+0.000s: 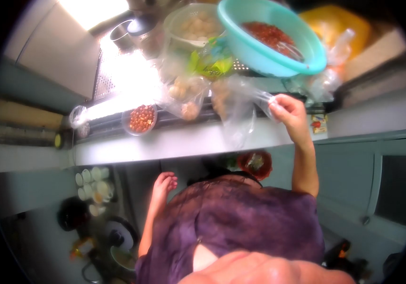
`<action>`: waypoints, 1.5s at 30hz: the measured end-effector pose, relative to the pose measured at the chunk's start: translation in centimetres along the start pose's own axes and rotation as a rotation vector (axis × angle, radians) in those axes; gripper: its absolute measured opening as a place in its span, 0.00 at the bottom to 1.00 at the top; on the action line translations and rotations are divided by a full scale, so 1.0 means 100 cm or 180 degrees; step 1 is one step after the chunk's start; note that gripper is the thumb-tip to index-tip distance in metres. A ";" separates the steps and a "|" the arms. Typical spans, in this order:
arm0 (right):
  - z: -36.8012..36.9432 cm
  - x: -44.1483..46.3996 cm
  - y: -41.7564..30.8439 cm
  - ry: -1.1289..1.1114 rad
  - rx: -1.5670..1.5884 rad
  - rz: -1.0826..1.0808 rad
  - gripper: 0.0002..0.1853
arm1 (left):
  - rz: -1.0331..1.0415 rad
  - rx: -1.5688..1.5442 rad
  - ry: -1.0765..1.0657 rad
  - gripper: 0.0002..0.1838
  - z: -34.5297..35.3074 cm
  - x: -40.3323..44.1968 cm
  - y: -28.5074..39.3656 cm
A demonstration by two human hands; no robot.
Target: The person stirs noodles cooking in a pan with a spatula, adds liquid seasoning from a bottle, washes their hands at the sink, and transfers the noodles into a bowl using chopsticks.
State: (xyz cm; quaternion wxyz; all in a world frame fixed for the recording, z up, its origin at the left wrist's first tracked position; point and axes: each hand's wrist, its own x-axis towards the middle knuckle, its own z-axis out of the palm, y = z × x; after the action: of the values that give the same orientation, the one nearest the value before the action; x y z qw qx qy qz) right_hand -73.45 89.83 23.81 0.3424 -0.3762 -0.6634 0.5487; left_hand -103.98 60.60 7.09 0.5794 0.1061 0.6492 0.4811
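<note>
My right hand pinches the gathered end of a clear plastic bag at the front of the counter. Brownish lumps I cannot identify show blurred in the bag's left part. Next to it, another clear bag holds round pale-brown pieces. A clear round tub of reddish-brown peanuts stands further left on the counter edge. Down by my body, below the counter, my left hand hangs with loosely bent fingers, and nothing shows in it.
Behind the bags sit a turquoise basin with a reddish mixture and a whitish tub of round pale items. A green-yellow packet lies between. Several white cups stand low at left; a red bowl is below the counter.
</note>
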 end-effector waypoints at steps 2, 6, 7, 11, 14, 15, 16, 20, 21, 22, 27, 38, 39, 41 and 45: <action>0.002 0.002 0.001 0.0353 -0.0170 -0.0021 0.07 | -0.0038 -0.0062 0.0006 0.13 0.004 0.001 -0.001; -0.007 0.005 0.003 0.0654 -0.0156 -0.0288 0.06 | -0.0009 -0.0196 -0.0122 0.12 0.006 0.006 -0.010; -0.007 0.007 0.003 0.0701 -0.0127 -0.0241 0.06 | -0.0016 -0.0227 -0.0071 0.12 0.004 0.009 -0.013; -0.002 0.012 0.003 0.1015 -0.0455 -0.0456 0.06 | 0.0061 -0.0223 -0.0074 0.12 0.000 0.008 -0.014; -0.003 0.014 0.003 0.1170 -0.0690 -0.0632 0.07 | 0.0154 -0.0221 -0.0002 0.13 0.002 0.002 -0.010; -0.003 0.016 0.003 0.1192 -0.0794 -0.0664 0.07 | 0.0159 -0.0240 0.0010 0.13 0.002 0.001 -0.010; 0.002 0.018 0.003 0.1412 -0.1138 -0.0953 0.08 | 0.0164 -0.0269 0.0041 0.13 0.002 -0.002 -0.011; 0.007 0.023 -0.009 0.1562 -0.2005 -0.1793 0.14 | 0.0221 -0.0284 0.0090 0.14 -0.002 -0.005 -0.013; 0.013 0.022 -0.016 0.1652 -0.2200 -0.2109 0.15 | 0.0235 -0.0331 0.0154 0.14 -0.003 -0.005 -0.015; 0.020 0.023 -0.018 0.1704 -0.1926 -0.2296 0.14 | 0.0262 -0.0339 0.0137 0.14 -0.005 -0.006 -0.016; 0.045 0.021 -0.016 0.1378 -0.1378 -0.2743 0.13 | 0.0419 -0.0484 0.0231 0.14 -0.014 -0.009 -0.030; 0.207 0.010 0.031 -0.1672 -0.0065 -0.2069 0.07 | 0.0687 -0.1097 0.0958 0.12 -0.029 -0.033 -0.088; 0.222 0.006 0.033 -0.1963 -0.0056 -0.1992 0.07 | 0.0709 -0.1234 0.1176 0.12 -0.030 -0.039 -0.097; 0.251 0.001 0.029 -0.2450 -0.0148 -0.2063 0.07 | 0.0796 -0.1379 0.1351 0.12 -0.033 -0.055 -0.113; 0.294 -0.015 0.029 -0.3059 -0.0024 -0.2146 0.06 | 0.0814 -0.1774 0.1791 0.11 -0.040 -0.076 -0.162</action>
State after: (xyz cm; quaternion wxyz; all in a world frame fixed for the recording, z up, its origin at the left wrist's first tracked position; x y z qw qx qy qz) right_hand -97.88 75.04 16.07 0.1575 0.1453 -0.8293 0.5161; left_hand -98.26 44.98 -0.60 0.3216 -0.1107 0.6087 0.7168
